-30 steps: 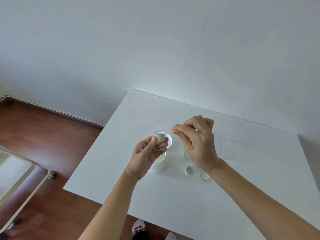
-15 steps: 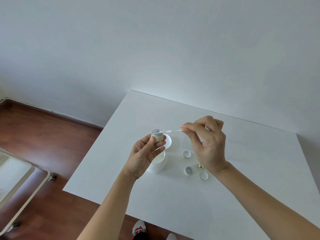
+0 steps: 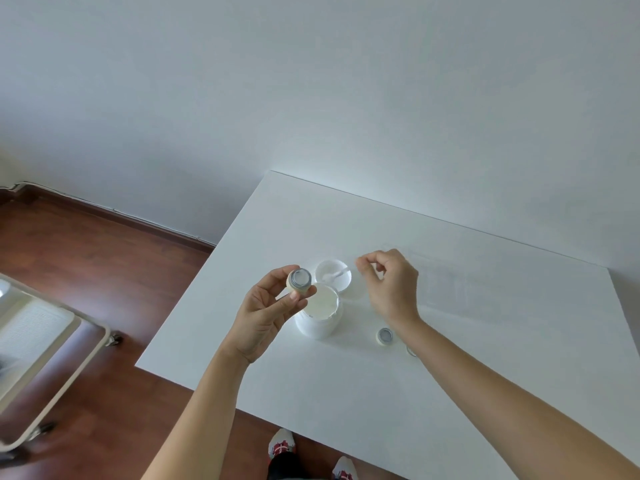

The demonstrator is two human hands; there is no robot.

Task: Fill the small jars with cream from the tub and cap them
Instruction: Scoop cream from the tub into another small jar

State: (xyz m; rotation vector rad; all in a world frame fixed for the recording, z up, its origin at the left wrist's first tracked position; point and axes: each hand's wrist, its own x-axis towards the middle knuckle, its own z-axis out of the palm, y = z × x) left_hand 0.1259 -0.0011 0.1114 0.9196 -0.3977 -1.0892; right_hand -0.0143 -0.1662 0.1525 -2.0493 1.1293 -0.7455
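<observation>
My left hand grips a small cream-coloured jar and holds it tilted above the table, its grey-rimmed mouth facing the camera. Just right of it the white cream tub stands open on the table. The tub's lid lies upturned behind it. A thin white spatula rests with its scoop on that lid, and my right hand pinches the handle's far end between thumb and forefinger. A second small jar stands by my right wrist. A small cap peeks out beside my forearm.
The table's left edge and near edge drop to a dark wooden floor. A beige wheeled cart stands at the left. My feet in white and red shoes show under the near edge. A white wall rises behind the table.
My right hand has carried the spatula away from the jar's mouth and set its scoop on the tub lid. My left hand has tilted the jar toward the camera.
</observation>
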